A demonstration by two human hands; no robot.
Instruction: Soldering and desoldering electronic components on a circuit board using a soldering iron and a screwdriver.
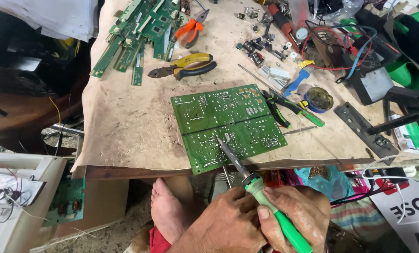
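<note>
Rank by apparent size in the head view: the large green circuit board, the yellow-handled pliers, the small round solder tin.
1. Large green circuit board, clearly the biggest.
2. Yellow-handled pliers, far smaller in area.
3. Small round solder tin, smallest, though it is compact where the pliers are long and thin, so their gap is narrower.

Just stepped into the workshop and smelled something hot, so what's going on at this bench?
A person grips a green-handled soldering iron with both hands, the left hand and the right hand. Its tip rests on the large green circuit board lying solder side up on the workbench. Yellow-handled pliers and narrow board strips lie beyond.
</note>
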